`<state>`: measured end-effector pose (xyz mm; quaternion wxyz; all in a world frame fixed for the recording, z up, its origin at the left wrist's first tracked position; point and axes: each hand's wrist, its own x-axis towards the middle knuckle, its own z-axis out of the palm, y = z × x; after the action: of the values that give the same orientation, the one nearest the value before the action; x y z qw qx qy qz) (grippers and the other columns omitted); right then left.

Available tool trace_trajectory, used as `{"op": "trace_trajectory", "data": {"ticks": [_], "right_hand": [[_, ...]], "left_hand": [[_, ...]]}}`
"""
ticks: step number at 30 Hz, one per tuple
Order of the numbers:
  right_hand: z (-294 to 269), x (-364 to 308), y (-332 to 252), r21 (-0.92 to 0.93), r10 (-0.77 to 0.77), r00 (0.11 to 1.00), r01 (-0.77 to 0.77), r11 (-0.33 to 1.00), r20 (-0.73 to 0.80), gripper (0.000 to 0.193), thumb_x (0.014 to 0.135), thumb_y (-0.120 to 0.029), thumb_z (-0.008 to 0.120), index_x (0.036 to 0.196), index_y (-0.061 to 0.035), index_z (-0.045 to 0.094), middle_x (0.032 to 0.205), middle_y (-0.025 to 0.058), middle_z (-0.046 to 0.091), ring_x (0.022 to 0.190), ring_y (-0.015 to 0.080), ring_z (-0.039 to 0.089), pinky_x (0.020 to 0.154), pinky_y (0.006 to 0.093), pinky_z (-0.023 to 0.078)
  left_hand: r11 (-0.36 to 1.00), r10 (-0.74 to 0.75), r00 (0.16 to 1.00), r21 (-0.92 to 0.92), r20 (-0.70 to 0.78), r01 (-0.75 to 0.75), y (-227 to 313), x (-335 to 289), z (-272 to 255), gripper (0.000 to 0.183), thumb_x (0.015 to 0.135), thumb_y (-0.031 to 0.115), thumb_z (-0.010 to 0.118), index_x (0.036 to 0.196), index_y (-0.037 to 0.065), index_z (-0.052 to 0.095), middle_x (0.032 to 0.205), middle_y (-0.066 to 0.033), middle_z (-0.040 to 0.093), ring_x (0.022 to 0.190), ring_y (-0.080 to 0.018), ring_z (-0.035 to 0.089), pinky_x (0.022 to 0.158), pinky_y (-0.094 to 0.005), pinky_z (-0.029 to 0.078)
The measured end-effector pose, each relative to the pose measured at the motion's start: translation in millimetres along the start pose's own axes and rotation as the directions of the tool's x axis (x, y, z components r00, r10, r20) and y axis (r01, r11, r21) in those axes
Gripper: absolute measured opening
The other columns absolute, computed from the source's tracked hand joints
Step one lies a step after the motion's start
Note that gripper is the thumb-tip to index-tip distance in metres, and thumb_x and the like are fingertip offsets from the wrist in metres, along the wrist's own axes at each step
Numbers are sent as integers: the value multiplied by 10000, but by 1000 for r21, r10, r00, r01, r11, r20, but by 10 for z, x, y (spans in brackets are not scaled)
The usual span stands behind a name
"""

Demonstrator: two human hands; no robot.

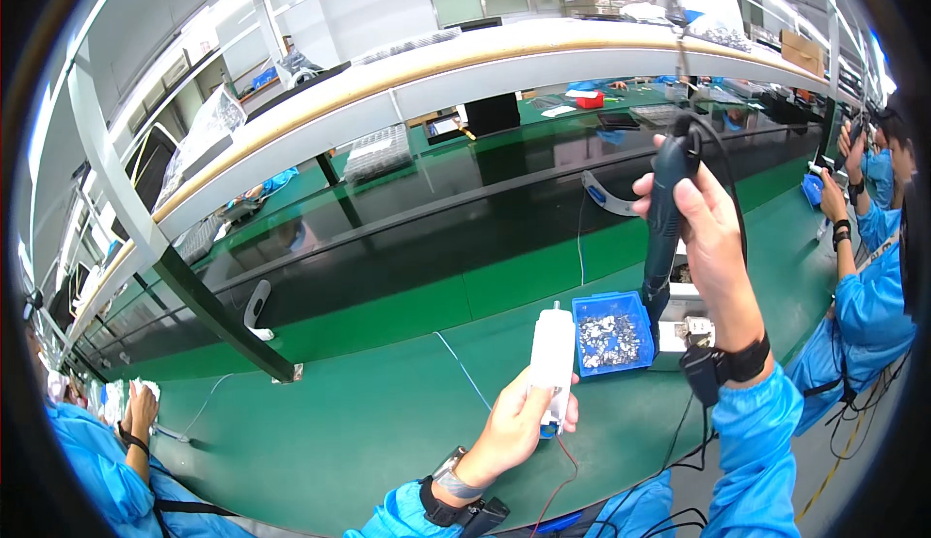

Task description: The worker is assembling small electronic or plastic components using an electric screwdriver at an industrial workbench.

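Bright blue, wrinkly fabric sleeves [754, 438] are worn, with chunky black boxes [702, 375] on black straps [748, 361] fastened round both wrists, plus a shiny silver-grey band [454, 477] on the left.

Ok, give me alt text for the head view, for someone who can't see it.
A person's right hand holds a dark corded tool pointing down near a blue tray of small parts; the left hand grips a white device over a green workbench. Co-workers in blue sleeves flank them.

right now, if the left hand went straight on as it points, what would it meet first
Likely the blue tray of small parts; depth is unclear, so the left hand might pass above.
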<state>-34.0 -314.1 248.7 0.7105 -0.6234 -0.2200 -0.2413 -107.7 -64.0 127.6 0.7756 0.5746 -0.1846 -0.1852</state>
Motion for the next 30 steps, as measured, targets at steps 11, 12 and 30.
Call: {"op": "trace_trajectory", "data": {"ticks": [11, 12, 30], "right_hand": [[-525, -490, 30, -195, -53, 972, 7, 981, -230, 150, 853, -92, 681, 951, -31, 585, 737, 10, 573, 658, 86, 548, 606, 244, 434], [-538, -574, 96, -177, -95, 961, 49, 983, -260, 150, 858, -72, 673, 965, -22, 580, 756, 24, 586, 666, 95, 565, 620, 248, 455], [-696, -1057, 572, -322, -267, 885, 143, 936, -382, 219, 881, -25, 655, 1073, 12, 557, 758, 43, 578, 587, 87, 567, 519, 214, 476]], "left_hand": [[1000, -2, 1000, 14, 29, 1, 25, -46, 114, 330, 1050, 206, 360, 1184, -52, 516, 850, -159, 652, 754, -229, 651, 704, -350, 537], [1000, -13, 1000, 23, 23, 12, 9, -37, 119, 349, 1045, 225, 359, 1185, -57, 509, 847, -167, 652, 748, -241, 653, 708, -362, 537], [993, -38, 999, -110, 23, 40, 9, 92, 89, 324, 1047, 168, 313, 1240, -33, 479, 874, -163, 657, 779, -212, 664, 715, -331, 559]]}}
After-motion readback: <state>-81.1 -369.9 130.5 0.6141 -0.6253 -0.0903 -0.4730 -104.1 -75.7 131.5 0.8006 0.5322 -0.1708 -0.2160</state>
